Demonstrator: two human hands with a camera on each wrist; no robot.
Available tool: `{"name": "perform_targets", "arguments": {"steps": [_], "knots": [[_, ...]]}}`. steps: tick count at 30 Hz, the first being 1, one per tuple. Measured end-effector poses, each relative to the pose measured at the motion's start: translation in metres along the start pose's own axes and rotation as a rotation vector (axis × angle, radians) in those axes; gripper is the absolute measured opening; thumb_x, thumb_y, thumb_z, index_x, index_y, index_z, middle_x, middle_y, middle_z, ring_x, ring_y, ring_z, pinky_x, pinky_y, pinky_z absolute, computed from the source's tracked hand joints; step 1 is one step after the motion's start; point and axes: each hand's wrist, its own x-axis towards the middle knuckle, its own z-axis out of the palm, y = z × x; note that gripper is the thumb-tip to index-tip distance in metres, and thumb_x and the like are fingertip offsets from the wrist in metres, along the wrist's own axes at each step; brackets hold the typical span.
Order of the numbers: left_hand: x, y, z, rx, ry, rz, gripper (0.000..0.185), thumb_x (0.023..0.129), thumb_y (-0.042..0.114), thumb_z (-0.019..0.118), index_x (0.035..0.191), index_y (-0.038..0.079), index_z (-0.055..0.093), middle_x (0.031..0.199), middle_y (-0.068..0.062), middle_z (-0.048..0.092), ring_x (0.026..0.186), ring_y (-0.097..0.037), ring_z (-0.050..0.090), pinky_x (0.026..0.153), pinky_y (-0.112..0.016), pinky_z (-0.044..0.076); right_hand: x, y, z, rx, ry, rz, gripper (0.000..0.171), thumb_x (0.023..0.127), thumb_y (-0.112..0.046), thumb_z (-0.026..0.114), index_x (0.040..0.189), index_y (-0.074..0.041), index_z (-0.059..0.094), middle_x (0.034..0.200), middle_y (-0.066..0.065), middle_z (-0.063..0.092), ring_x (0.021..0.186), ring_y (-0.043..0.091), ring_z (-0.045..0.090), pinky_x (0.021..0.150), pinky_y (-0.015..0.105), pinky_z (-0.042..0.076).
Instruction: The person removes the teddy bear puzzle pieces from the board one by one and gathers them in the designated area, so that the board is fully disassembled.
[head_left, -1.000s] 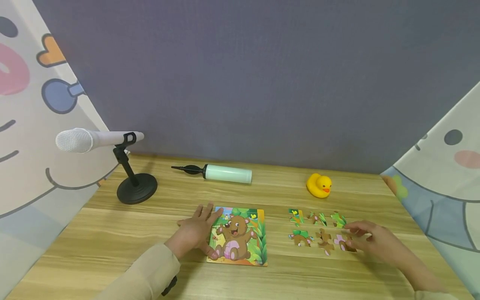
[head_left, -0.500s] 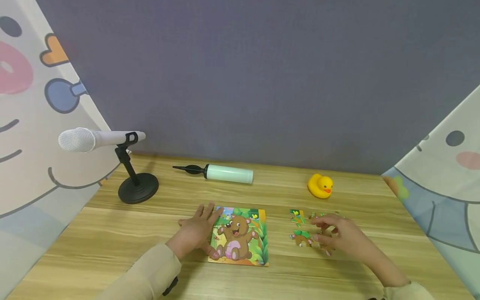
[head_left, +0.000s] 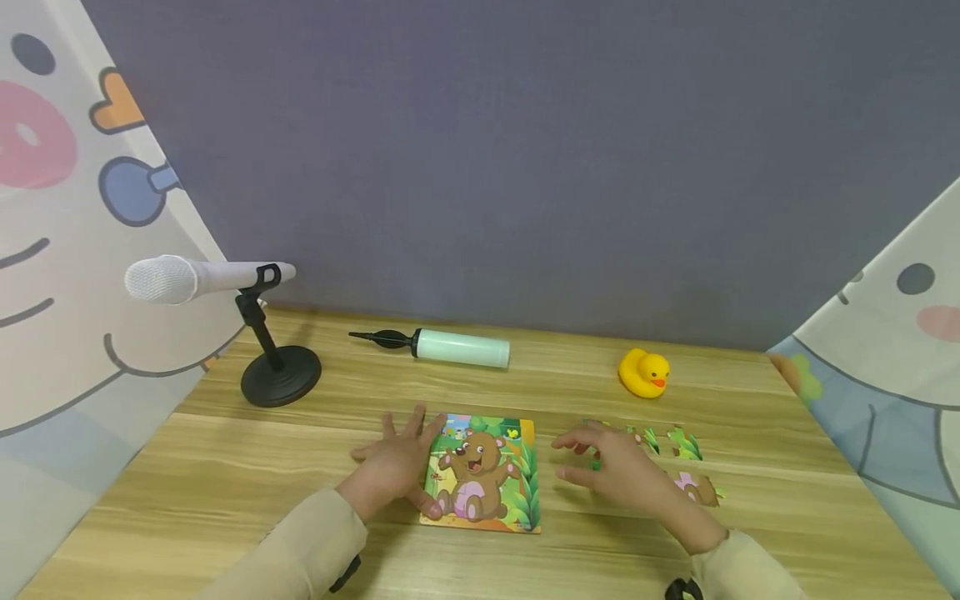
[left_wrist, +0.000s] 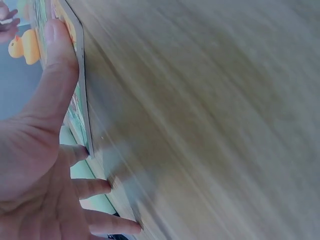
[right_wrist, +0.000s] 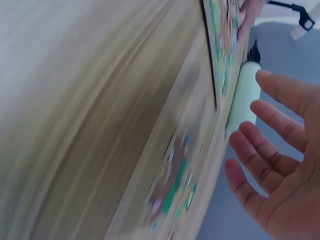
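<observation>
- Pieces (head_left: 678,454) of a jigsaw are partly hidden behind the right hand (head_left: 618,471); three can be counted on the counter (head_left: 225,467), to the right of that hand, and any others are covered.
- Blur fills both wrist views, so the loose pieces are seen there only as smeared colour.
- One puzzle board (head_left: 487,475) with a bear picture is seen lying flat near the middle of the counter.
- The left hand (head_left: 393,467) is laid flat with fingers spread at the board's left edge, the thumb (left_wrist: 57,65) pressed on the board.
- The right hand is held over the counter just right of the board, fingers loosely extended and nothing gripped.
- One yellow duck (head_left: 643,372), one pale green pump (head_left: 442,346) and one microphone (head_left: 202,279) on a black stand are set along the far side.
- The counter is of light wood grain; a grey wall (head_left: 525,167) is seen behind, with cartoon-printed curtains (head_left: 67,250) at left and right.
</observation>
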Motion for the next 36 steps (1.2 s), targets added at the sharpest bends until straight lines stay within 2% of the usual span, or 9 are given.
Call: {"name": "perform_targets", "arguments": {"steps": [5, 10, 17, 20, 24, 29, 36], "knots": [[0.002, 0.001, 0.001, 0.014, -0.018, -0.026, 0.133, 0.052, 0.051, 0.092, 0.161, 0.017, 0.025, 0.166, -0.026, 0.012, 0.141, -0.066, 0.017, 0.077, -0.084, 0.043, 0.016, -0.016, 0.013, 0.023, 0.030, 0.019, 0.027, 0.092, -0.026, 0.077, 0.114, -0.013, 0.073, 0.113, -0.004, 0.067, 0.097, 0.021, 0.062, 0.080, 0.038, 0.054], [0.003, 0.001, 0.001, 0.014, -0.028, -0.031, 0.134, 0.052, 0.052, 0.092, 0.162, 0.017, 0.024, 0.165, -0.027, 0.012, 0.141, -0.066, 0.016, 0.076, -0.084, 0.043, 0.031, -0.030, 0.025, 0.039, 0.055, 0.020, 0.025, 0.089, -0.022, 0.080, 0.111, -0.010, 0.074, 0.105, 0.002, 0.066, 0.096, 0.025, 0.063, 0.076, 0.034, 0.053], [0.002, 0.000, 0.001, 0.024, -0.017, -0.018, 0.132, 0.052, 0.053, 0.092, 0.161, 0.016, 0.026, 0.164, -0.028, 0.016, 0.140, -0.067, 0.019, 0.073, -0.082, 0.045, 0.050, -0.044, 0.046, -0.007, 0.016, 0.041, 0.027, 0.087, -0.022, 0.082, 0.111, -0.011, 0.075, 0.098, 0.002, 0.062, 0.087, 0.021, 0.058, 0.064, 0.029, 0.050], [0.002, 0.000, 0.000, 0.023, -0.016, -0.017, 0.132, 0.052, 0.053, 0.092, 0.161, 0.016, 0.027, 0.164, -0.028, 0.017, 0.140, -0.067, 0.019, 0.072, -0.082, 0.045, 0.057, -0.048, 0.053, -0.014, 0.010, 0.032, 0.028, 0.088, -0.024, 0.081, 0.111, -0.010, 0.075, 0.098, 0.001, 0.062, 0.085, 0.019, 0.056, 0.066, 0.030, 0.049], [0.002, 0.000, 0.000, 0.016, -0.022, -0.023, 0.132, 0.052, 0.053, 0.092, 0.161, 0.016, 0.026, 0.164, -0.028, 0.017, 0.140, -0.067, 0.018, 0.073, -0.083, 0.044, 0.066, -0.054, 0.062, -0.054, 0.005, 0.025, 0.031, 0.087, -0.031, 0.082, 0.109, -0.008, 0.077, 0.092, 0.000, 0.060, 0.080, 0.016, 0.056, 0.065, 0.028, 0.049], [0.003, 0.000, -0.001, 0.025, -0.034, -0.034, 0.132, 0.053, 0.055, 0.092, 0.161, 0.017, 0.026, 0.164, -0.027, 0.017, 0.140, -0.066, 0.019, 0.074, -0.083, 0.044, 0.076, -0.064, 0.071, -0.115, 0.021, 0.016, 0.031, 0.085, -0.032, 0.084, 0.105, -0.009, 0.079, 0.084, -0.001, 0.057, 0.069, 0.009, 0.050, 0.057, 0.024, 0.045], [0.002, 0.000, -0.002, 0.029, -0.033, -0.029, 0.132, 0.053, 0.057, 0.092, 0.161, 0.017, 0.027, 0.164, -0.027, 0.017, 0.140, -0.066, 0.020, 0.074, -0.083, 0.044, 0.085, -0.068, 0.080, -0.239, 0.041, -0.060, 0.024, 0.082, -0.034, 0.086, 0.088, -0.012, 0.078, 0.081, -0.004, 0.057, 0.068, 0.008, 0.048, 0.055, 0.021, 0.042]]}}
